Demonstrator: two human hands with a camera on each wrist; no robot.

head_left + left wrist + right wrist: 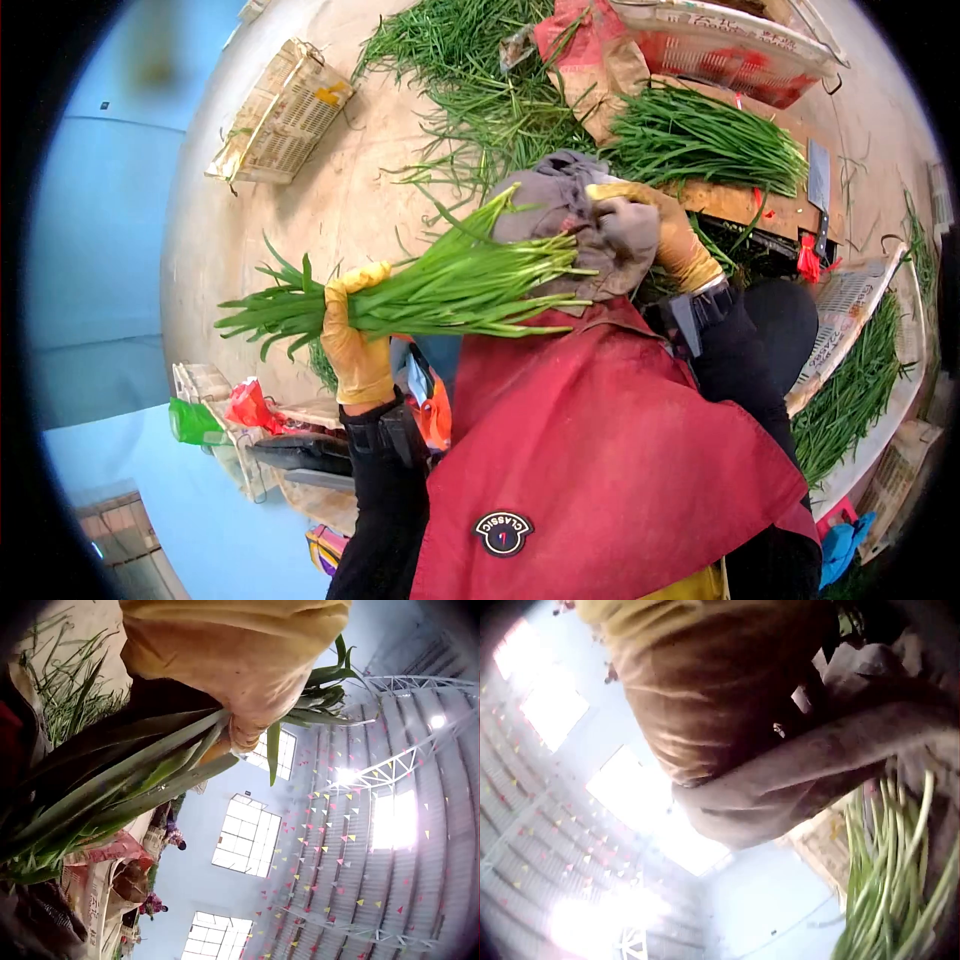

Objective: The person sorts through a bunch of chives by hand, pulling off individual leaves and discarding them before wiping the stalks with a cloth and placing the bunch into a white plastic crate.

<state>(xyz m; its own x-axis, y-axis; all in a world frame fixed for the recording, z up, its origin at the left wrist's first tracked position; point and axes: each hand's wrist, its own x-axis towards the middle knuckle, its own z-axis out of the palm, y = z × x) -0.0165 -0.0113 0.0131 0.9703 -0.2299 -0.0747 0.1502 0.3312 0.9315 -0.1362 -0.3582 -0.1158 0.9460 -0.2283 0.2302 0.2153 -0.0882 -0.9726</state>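
My left hand (352, 330), in a yellow glove, grips a bunch of garlic chives (460, 290) near its leafy end. The pale cut ends point right, over the lap. Gloved in yellow too, my right hand (660, 225) holds a grey-brown cloth (545, 205) bunched over the knees, beside those cut ends. In the right wrist view the cloth (780, 780) hangs in a fold from under the glove, and pale chive stems (885, 870) show below it. The left wrist view has the glove (232, 660) wrapped around the chive leaves (142, 765); its fingertips are partly hidden.
Loose chives (470, 70) are heaped ahead on the floor. A trimmed bundle (705, 135) lies on a wooden board (735, 200) at right, with a cleaver (819, 180) beside it. Plastic baskets stand at left (285, 110), far right (740, 45) and near right (840, 330).
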